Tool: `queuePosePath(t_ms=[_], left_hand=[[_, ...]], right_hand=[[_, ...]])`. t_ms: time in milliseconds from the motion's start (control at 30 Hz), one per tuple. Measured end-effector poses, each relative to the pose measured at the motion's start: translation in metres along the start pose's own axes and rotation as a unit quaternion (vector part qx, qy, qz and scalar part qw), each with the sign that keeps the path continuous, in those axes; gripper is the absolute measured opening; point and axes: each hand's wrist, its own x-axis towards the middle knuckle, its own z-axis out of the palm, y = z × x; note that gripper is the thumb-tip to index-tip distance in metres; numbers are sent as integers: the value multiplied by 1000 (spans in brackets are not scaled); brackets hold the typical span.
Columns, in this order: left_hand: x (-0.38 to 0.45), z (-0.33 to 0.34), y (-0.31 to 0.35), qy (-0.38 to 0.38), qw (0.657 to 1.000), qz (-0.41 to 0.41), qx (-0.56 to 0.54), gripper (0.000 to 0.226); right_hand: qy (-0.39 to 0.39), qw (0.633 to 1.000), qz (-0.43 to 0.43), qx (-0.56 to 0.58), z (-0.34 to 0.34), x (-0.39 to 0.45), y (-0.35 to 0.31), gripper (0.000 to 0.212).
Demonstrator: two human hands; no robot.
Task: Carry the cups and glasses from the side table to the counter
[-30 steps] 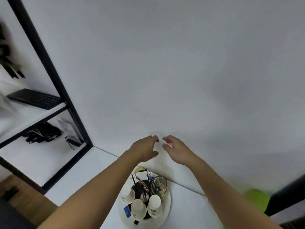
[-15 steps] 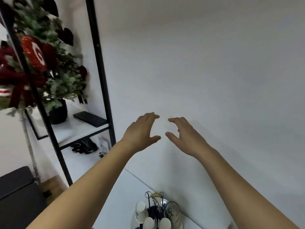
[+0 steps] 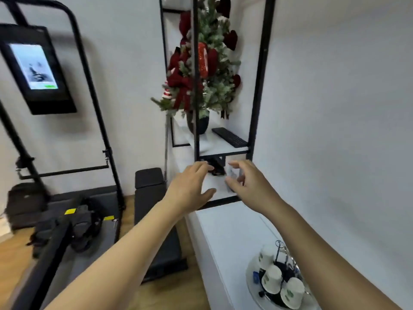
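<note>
White paper cups (image 3: pixel 271 279) sit inverted on the round tray (image 3: pixel 251 279) below, while left hand (image 3: pixel 190 189) and right hand (image 3: pixel 250 186), both spread empty, could knock them reaching back blind.

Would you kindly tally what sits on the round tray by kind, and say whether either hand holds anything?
White cups, upside down on the tray: 3
Dark wire rack: 1
Total: 4
Left hand and right hand: open, holding 0.
</note>
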Motion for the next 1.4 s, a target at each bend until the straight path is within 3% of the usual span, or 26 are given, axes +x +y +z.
queuePosePath(t_ms=[233,467,700,833,1033,1200,1400], left_hand=[[-205,-124,-103,51,978,-187,74,54],[-490,-252,-140,93,914,-372,135,53],[-774,-341,-106,74,805,-542,231,100],[-889,-386,-82,99,727,-621,275,101],[-1000,-431,-90,159,649,-686,287,88],[-1063,-468,-149,190,634,-700,268,84],[-1113,-542,-278,348,660,-663,67,72]], right_hand=[[-131,974,-143,117,156,-24,-190,40],[-272,903,-249,220,307,-180,-395,37],[-410,814,-340,232,408,-371,-577,73],[-462,760,-403,216,447,-461,-665,87],[-492,721,-430,232,508,-537,-757,82],[-525,706,-389,274,579,-558,-834,84],[-572,698,-283,326,671,-536,-935,83]])
